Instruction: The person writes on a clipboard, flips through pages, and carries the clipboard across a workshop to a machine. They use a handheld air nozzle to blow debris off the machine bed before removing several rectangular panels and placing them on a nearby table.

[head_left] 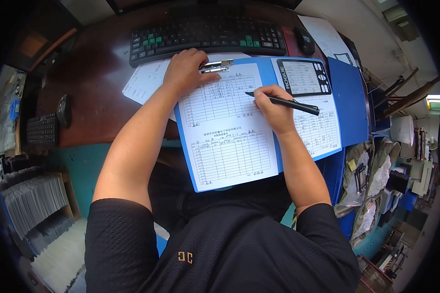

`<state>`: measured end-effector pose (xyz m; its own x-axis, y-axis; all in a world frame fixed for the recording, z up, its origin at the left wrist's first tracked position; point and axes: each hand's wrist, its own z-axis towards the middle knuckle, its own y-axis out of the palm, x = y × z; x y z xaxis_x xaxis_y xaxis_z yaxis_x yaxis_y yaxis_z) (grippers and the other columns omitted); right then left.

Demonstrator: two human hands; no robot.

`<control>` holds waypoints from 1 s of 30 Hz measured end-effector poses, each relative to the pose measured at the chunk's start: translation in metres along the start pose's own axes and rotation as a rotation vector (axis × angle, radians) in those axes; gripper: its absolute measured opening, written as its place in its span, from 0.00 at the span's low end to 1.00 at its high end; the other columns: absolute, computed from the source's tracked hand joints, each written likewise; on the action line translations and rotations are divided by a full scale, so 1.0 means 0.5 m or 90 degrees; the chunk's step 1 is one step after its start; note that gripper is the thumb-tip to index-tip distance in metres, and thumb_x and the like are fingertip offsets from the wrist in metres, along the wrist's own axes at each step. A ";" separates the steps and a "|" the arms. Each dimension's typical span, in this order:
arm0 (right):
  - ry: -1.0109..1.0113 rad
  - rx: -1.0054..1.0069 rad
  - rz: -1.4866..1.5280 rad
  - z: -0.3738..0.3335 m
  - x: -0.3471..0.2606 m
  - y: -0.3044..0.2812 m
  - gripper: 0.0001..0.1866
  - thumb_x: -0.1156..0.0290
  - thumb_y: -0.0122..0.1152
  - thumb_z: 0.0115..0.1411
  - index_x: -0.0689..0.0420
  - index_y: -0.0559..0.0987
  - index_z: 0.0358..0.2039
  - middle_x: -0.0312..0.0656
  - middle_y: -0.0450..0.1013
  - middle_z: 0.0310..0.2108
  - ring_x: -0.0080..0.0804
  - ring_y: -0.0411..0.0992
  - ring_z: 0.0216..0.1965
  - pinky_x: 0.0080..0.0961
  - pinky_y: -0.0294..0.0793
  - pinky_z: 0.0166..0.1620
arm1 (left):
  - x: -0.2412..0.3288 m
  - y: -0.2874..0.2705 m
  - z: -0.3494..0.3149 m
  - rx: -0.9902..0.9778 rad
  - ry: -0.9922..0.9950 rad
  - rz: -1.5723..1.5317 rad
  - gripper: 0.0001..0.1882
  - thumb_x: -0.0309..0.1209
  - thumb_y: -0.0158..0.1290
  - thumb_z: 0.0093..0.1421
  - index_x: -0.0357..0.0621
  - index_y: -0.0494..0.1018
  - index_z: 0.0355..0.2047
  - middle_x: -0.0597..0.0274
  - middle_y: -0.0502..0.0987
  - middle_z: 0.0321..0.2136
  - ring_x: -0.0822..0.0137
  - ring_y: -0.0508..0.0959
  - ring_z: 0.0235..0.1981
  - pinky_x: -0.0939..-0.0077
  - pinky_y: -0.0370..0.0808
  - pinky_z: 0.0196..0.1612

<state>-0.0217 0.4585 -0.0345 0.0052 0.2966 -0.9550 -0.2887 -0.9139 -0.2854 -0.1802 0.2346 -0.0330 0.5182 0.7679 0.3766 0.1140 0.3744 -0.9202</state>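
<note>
My left hand rests on the upper left corner of a blue clipboard folder. Its fingers bend over the top edge and its thumb presses beside the metal clip. Under the clip lies a white form with two printed tables, the upper rows partly handwritten. Between the fingers and thumb of my right hand is a black pen, slanting with its tip at the upper table. Beside that hand, on the folder's right side, a black-bordered panel with a clear window lies over another form.
Behind the folder stands a black keyboard with some green keys, with a black mouse to its right. Loose papers stick out at left. A second keyboard sits on the dark desk. Racked grey sheets stand lower left; wrapped parts lie right.
</note>
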 end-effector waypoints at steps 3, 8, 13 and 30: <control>0.022 0.031 0.121 -0.067 0.004 -0.047 0.09 0.71 0.65 0.64 0.64 0.81 0.39 0.41 0.79 0.29 0.22 0.76 0.28 0.18 0.77 0.34 | -0.001 -0.005 0.001 -0.009 -0.010 0.012 0.26 0.54 0.71 0.51 0.48 0.81 0.41 0.60 0.80 0.43 0.58 0.77 0.47 0.64 0.73 0.53; -0.279 0.010 -0.216 -0.209 0.001 -0.105 0.14 0.71 0.72 0.60 0.62 0.81 0.44 0.47 0.80 0.35 0.38 0.81 0.36 0.27 0.79 0.39 | 0.014 -0.017 0.002 -0.026 0.033 0.073 0.28 0.55 0.67 0.55 0.48 0.78 0.45 0.59 0.80 0.44 0.58 0.77 0.48 0.63 0.73 0.54; -0.430 -0.155 -0.421 -0.306 -0.016 -0.117 0.22 0.59 0.77 0.52 0.51 0.83 0.46 0.41 0.79 0.48 0.46 0.75 0.55 0.46 0.72 0.59 | 0.062 -0.063 0.007 -0.111 -0.012 0.094 0.28 0.53 0.64 0.60 0.46 0.72 0.50 0.52 0.81 0.44 0.55 0.81 0.46 0.61 0.77 0.50; -0.466 -0.097 -0.426 -0.322 0.008 -0.125 0.25 0.67 0.76 0.47 0.50 0.83 0.49 0.40 0.79 0.53 0.42 0.75 0.56 0.43 0.73 0.59 | 0.086 -0.103 0.006 -0.101 -0.066 0.041 0.24 0.44 0.62 0.64 0.46 0.74 0.55 0.49 0.81 0.51 0.50 0.82 0.50 0.61 0.78 0.51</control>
<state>0.1505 0.4722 -0.0335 -0.4841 0.8129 -0.3238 -0.3157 -0.5074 -0.8018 -0.1663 0.2499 0.0310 0.4402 0.8399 0.3175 0.2197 0.2421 -0.9450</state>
